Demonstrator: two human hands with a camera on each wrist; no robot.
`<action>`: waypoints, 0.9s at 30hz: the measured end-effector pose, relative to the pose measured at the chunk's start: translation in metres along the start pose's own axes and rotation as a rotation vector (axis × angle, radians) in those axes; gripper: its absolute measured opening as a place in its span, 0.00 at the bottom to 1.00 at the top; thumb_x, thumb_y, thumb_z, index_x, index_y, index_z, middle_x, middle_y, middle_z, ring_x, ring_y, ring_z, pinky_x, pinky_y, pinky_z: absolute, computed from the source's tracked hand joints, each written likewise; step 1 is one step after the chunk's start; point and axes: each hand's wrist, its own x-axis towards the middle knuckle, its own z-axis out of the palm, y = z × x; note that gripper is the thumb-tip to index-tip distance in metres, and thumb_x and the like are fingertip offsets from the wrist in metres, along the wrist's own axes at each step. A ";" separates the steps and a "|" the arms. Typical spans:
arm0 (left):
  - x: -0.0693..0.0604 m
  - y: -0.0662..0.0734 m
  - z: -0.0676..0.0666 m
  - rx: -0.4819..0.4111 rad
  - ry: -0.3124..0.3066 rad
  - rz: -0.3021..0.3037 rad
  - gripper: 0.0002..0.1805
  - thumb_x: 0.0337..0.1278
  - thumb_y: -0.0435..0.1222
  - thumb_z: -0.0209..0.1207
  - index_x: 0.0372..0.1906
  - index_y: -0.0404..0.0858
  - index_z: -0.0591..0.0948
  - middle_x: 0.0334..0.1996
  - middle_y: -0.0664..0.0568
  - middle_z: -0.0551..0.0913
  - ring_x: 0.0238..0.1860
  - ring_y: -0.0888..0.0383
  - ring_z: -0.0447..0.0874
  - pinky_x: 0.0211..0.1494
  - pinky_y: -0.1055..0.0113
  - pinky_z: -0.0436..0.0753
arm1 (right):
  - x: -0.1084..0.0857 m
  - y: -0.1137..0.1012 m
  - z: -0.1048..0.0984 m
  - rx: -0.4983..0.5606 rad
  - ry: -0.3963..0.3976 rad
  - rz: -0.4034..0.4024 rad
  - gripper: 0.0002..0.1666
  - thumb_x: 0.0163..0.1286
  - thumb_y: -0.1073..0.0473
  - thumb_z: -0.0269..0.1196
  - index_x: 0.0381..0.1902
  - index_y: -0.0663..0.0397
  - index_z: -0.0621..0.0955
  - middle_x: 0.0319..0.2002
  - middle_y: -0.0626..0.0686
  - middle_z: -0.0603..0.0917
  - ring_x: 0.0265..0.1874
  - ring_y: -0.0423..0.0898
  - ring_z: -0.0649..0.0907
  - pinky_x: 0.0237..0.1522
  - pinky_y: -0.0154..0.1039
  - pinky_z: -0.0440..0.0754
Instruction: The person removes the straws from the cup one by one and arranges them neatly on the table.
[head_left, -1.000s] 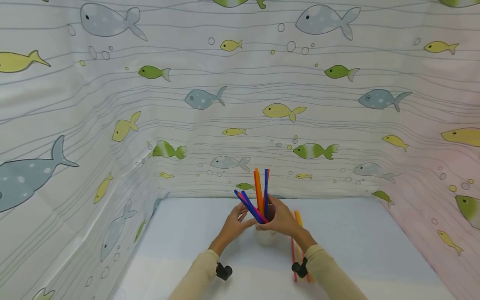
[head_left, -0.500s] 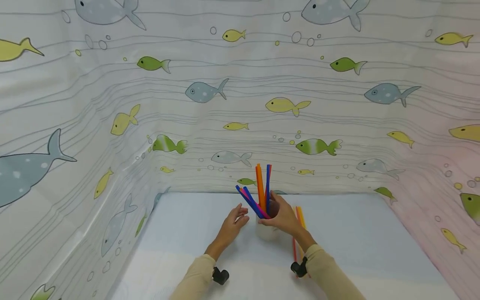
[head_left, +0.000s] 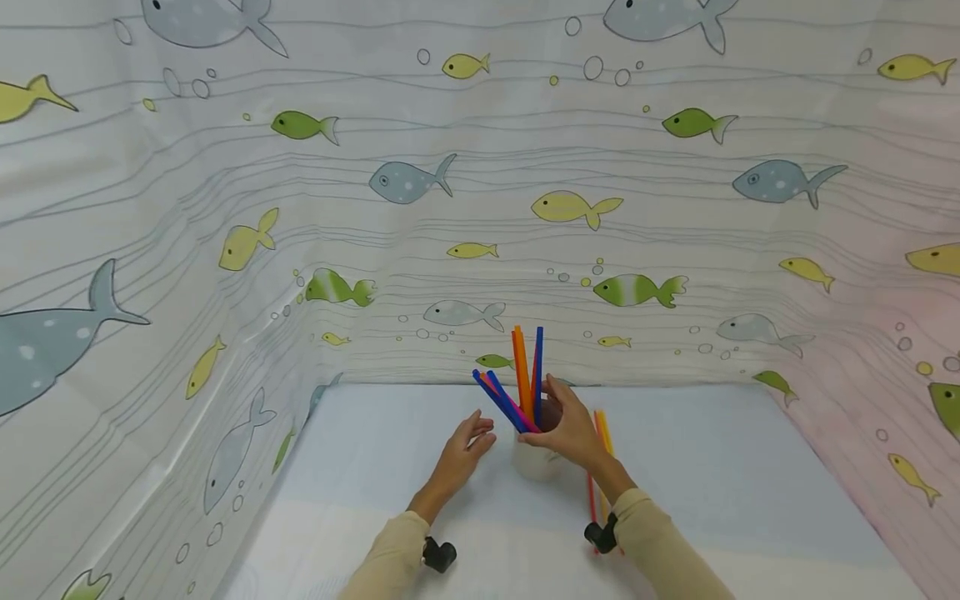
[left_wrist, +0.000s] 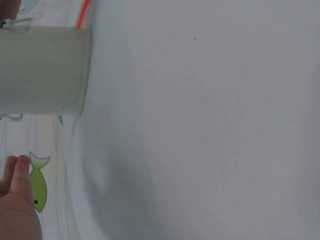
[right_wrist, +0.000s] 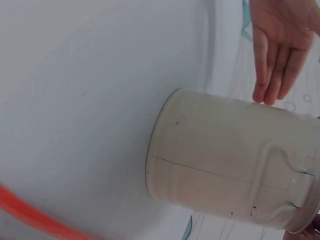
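Observation:
A whitish jar (head_left: 536,463) stands upright on the table, holding several coloured sticks: orange (head_left: 523,371), blue (head_left: 538,358), pink and red ones. My right hand (head_left: 576,432) grips the jar's rim, thumb at the near side and fingers at the far right. To the left of the jar, not touching it, my left hand (head_left: 456,460) has its fingers extended. The right wrist view shows the jar's side (right_wrist: 225,155) with a metal clasp, and the left hand's straight fingers (right_wrist: 274,70) near it. The left wrist view has the jar (left_wrist: 42,70) at upper left.
Red (head_left: 591,500) and yellow-orange (head_left: 607,437) sticks lie on the white table (head_left: 720,475) right of the jar, partly under my right forearm. Behind the table and at both sides hangs a fish-patterned curtain (head_left: 660,242).
My left hand has moved left, away from the sticks and jar rim. The right hand stays at the rim. The head view has tilted slightly.

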 end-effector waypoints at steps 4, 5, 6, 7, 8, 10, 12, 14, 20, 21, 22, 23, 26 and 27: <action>0.003 0.001 -0.001 -0.004 0.025 0.025 0.35 0.70 0.40 0.55 0.71 0.23 0.57 0.61 0.32 0.72 0.63 0.39 0.71 0.66 0.53 0.69 | 0.003 0.002 0.000 0.003 -0.009 0.010 0.67 0.40 0.46 0.82 0.75 0.49 0.60 0.60 0.48 0.76 0.60 0.50 0.77 0.63 0.53 0.72; 0.004 0.001 -0.001 -0.011 0.035 0.036 0.35 0.70 0.40 0.56 0.71 0.24 0.58 0.60 0.33 0.73 0.63 0.39 0.71 0.65 0.54 0.70 | 0.004 0.002 0.000 0.010 -0.015 0.018 0.67 0.40 0.47 0.82 0.75 0.49 0.60 0.59 0.48 0.76 0.60 0.49 0.77 0.63 0.53 0.72; 0.005 0.002 -0.001 -0.025 0.046 0.046 0.34 0.69 0.40 0.57 0.70 0.25 0.60 0.60 0.33 0.73 0.63 0.40 0.72 0.65 0.56 0.71 | 0.004 0.002 0.000 0.016 -0.020 0.024 0.66 0.41 0.46 0.82 0.75 0.49 0.60 0.59 0.48 0.76 0.60 0.49 0.77 0.63 0.52 0.72; 0.006 0.002 -0.001 -0.040 0.057 0.061 0.34 0.68 0.40 0.58 0.70 0.26 0.61 0.59 0.34 0.74 0.62 0.40 0.72 0.64 0.57 0.72 | 0.005 0.002 0.000 0.020 -0.022 0.031 0.66 0.41 0.45 0.82 0.75 0.48 0.60 0.59 0.48 0.76 0.60 0.49 0.77 0.63 0.52 0.72; 0.008 0.002 -0.001 -0.053 0.066 0.079 0.32 0.67 0.39 0.59 0.69 0.27 0.63 0.58 0.34 0.75 0.62 0.40 0.73 0.63 0.59 0.73 | 0.005 0.001 0.000 0.027 -0.026 0.032 0.66 0.41 0.45 0.82 0.75 0.49 0.60 0.59 0.48 0.76 0.59 0.49 0.78 0.63 0.53 0.72; 0.010 0.003 0.000 -0.084 0.088 0.126 0.30 0.66 0.36 0.60 0.66 0.27 0.67 0.56 0.33 0.76 0.60 0.39 0.75 0.60 0.62 0.75 | 0.005 0.001 0.000 0.031 -0.028 0.028 0.67 0.41 0.43 0.81 0.75 0.50 0.60 0.59 0.49 0.76 0.59 0.50 0.78 0.63 0.54 0.72; 0.013 0.005 0.001 -0.112 0.101 0.175 0.25 0.64 0.32 0.61 0.63 0.27 0.70 0.55 0.32 0.77 0.58 0.38 0.76 0.58 0.65 0.77 | 0.004 0.001 -0.001 0.037 -0.024 0.017 0.67 0.40 0.42 0.81 0.75 0.51 0.60 0.58 0.50 0.76 0.58 0.50 0.78 0.63 0.56 0.71; 0.016 0.007 0.003 -0.131 0.114 0.217 0.22 0.63 0.27 0.60 0.60 0.27 0.72 0.53 0.32 0.78 0.56 0.36 0.77 0.56 0.66 0.79 | 0.004 0.001 -0.001 0.038 -0.020 0.008 0.68 0.40 0.42 0.81 0.75 0.53 0.60 0.57 0.50 0.77 0.57 0.50 0.79 0.63 0.57 0.71; 0.021 0.017 0.007 -0.152 0.167 0.244 0.16 0.62 0.24 0.59 0.55 0.28 0.76 0.50 0.38 0.81 0.53 0.41 0.80 0.56 0.65 0.80 | 0.002 0.002 -0.001 0.049 -0.017 0.029 0.67 0.41 0.45 0.82 0.74 0.55 0.61 0.56 0.48 0.77 0.56 0.48 0.79 0.63 0.57 0.71; 0.022 0.019 0.007 -0.156 0.177 0.238 0.16 0.62 0.24 0.59 0.55 0.28 0.77 0.50 0.39 0.81 0.53 0.42 0.81 0.55 0.65 0.80 | 0.001 0.002 -0.001 0.053 -0.022 0.039 0.66 0.41 0.46 0.82 0.75 0.54 0.60 0.56 0.48 0.77 0.56 0.48 0.79 0.63 0.56 0.71; 0.021 0.020 0.008 -0.159 0.188 0.231 0.15 0.62 0.25 0.60 0.54 0.28 0.77 0.49 0.39 0.81 0.52 0.43 0.81 0.55 0.65 0.80 | 0.001 0.002 -0.001 0.055 -0.028 0.045 0.66 0.42 0.47 0.82 0.75 0.54 0.60 0.56 0.48 0.77 0.56 0.48 0.79 0.63 0.57 0.71; 0.021 0.022 0.008 -0.165 0.197 0.224 0.15 0.62 0.26 0.60 0.53 0.28 0.77 0.49 0.40 0.81 0.52 0.43 0.81 0.55 0.65 0.81 | 0.000 0.002 -0.001 0.061 -0.034 0.051 0.66 0.42 0.48 0.82 0.75 0.53 0.60 0.56 0.48 0.77 0.56 0.48 0.79 0.63 0.57 0.71; 0.019 0.026 0.011 -0.196 0.211 0.204 0.15 0.61 0.27 0.62 0.52 0.29 0.77 0.48 0.40 0.81 0.50 0.44 0.81 0.54 0.66 0.81 | -0.001 0.001 -0.001 0.067 -0.042 0.062 0.65 0.44 0.51 0.81 0.76 0.51 0.59 0.57 0.49 0.76 0.57 0.48 0.78 0.63 0.55 0.71; 0.019 0.027 0.012 -0.206 0.213 0.204 0.15 0.60 0.27 0.63 0.52 0.29 0.77 0.47 0.40 0.81 0.50 0.43 0.81 0.53 0.66 0.81 | -0.001 0.001 -0.001 0.062 -0.039 0.063 0.65 0.44 0.52 0.81 0.76 0.50 0.59 0.57 0.49 0.76 0.57 0.48 0.78 0.64 0.54 0.71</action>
